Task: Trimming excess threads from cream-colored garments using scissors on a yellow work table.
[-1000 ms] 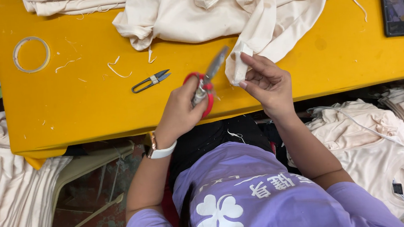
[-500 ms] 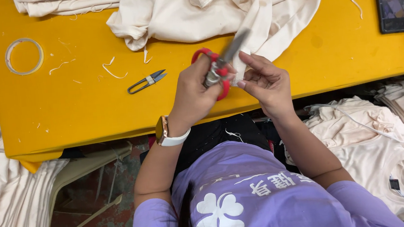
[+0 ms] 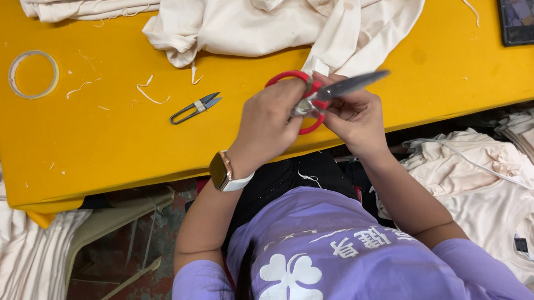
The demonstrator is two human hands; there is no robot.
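Two bare hands are seen from above at the centre of the frame, over the near edge of a yellow desk point(image 3: 106, 151). Red-handled scissors point(image 3: 313, 94) are held in the left hand point(image 3: 271, 120), whose fingers are closed through and around the red loops; the steel blades point toward the right of the frame and appear shut or nearly so. A fold of a cream garment point(image 3: 307, 18), which is spread across the upper middle of the desk, is pinched by the right hand point(image 3: 357, 116), its fingers closed narrowly on the cloth just under the blades.

Both wrists are raised above the desk edge, the forearms converging from the lower part of the frame. A watch with a pale strap point(image 3: 225, 171) is worn on the left wrist. The hands are touching or nearly touching around the scissor pivot.

For a clean trim, the cloth would best be kept taut by the pinching fingers, and only the loose thread, not the fabric, should be taken between the blade tips. The pinching fingertips should be kept clear of the cutting edge.

Small thread snips point(image 3: 196, 108) lie on the desk to the left of the hands. A ring of clear tape point(image 3: 33, 74) sits at the upper left, and a dark phone point(image 3: 518, 2) at the upper right. Stacks of cream garments point(image 3: 503, 200) are piled at the lower right.
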